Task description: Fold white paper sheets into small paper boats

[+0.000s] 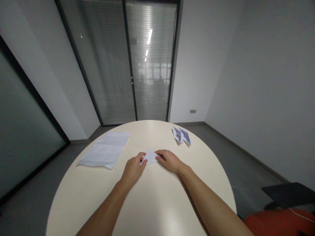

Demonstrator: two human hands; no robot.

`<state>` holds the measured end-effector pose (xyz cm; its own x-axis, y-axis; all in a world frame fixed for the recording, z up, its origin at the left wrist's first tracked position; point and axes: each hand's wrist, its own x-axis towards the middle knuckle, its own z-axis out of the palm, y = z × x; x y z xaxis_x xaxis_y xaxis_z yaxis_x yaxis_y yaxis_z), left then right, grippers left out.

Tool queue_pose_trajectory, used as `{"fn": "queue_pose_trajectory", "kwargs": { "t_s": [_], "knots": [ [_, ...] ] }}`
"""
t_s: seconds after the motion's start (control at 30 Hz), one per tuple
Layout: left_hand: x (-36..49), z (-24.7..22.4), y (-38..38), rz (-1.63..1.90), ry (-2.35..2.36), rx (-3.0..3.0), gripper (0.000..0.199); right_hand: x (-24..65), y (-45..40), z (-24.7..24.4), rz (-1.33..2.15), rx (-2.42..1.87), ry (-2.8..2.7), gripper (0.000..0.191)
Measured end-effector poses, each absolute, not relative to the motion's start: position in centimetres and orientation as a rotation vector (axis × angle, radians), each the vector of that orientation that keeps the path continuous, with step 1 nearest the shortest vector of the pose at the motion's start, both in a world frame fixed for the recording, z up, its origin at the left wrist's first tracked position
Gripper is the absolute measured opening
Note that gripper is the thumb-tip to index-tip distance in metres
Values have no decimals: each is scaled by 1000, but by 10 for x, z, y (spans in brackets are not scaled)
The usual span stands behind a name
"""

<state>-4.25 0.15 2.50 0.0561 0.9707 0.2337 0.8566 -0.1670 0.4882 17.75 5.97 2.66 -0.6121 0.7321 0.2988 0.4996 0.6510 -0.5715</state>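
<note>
A small folded piece of white paper [150, 157] is held between my two hands, just above or on the round table. My left hand [135, 166] pinches its left side, thumb toward me and fingers behind. On the opposite side, my right hand [169, 160] grips the right corner between thumb and fingers. The paper looks roughly triangular, with a crease down its middle. Parts of its left and right edges are hidden by my fingers.
Creased white sheets [105, 149] lie at the table's left. Folded paper with dark print [181, 135] stands at the far right of the round cream table [152, 203]. A red chair [275, 223] and a black panel [290, 194] are at the lower right.
</note>
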Motion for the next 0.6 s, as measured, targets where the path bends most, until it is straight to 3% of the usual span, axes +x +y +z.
{"fn": "queue_pose_trajectory", "kwargs": {
  "t_s": [0.43, 0.6],
  "knots": [
    [-48, -16, 18, 1072, 1623, 2235, 50, 175, 64, 14, 551, -930, -2291, 48],
    [-49, -19, 17, 970, 1641, 2345, 45, 174, 68, 10, 476, -883, -2360, 34]
  ]
}}
